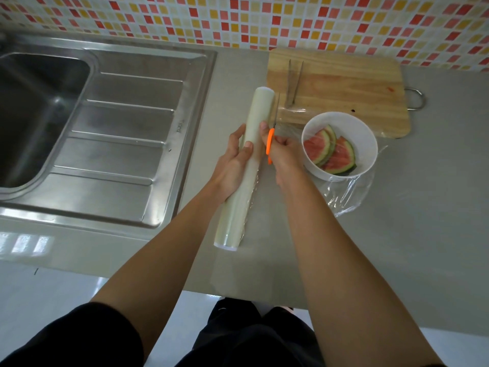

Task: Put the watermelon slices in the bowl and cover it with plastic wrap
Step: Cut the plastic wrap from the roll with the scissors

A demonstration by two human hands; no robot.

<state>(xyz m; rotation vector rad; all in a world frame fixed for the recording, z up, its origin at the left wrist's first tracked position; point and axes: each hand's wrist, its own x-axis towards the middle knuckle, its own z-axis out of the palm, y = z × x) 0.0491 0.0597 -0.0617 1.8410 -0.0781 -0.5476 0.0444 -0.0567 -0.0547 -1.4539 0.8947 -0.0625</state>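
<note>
A white bowl point(365, 136) on the counter holds three watermelon slices point(329, 151). A clear sheet of plastic wrap point(346, 197) lies over the bowl and runs left to the roll. My left hand point(232, 165) grips the long pale roll of plastic wrap point(248, 165), which lies on the counter left of the bowl. My right hand point(281, 151) holds orange-handled scissors point(270, 144); their blades point away from me along the roll's right side, at the sheet.
A wooden cutting board point(344, 88) lies behind the bowl, with metal tongs point(293, 80) on it. A steel sink point(39, 115) with a ribbed drainer point(127, 144) fills the left. The tiled wall point(238, 19) closes the back; the counter's front edge is near me.
</note>
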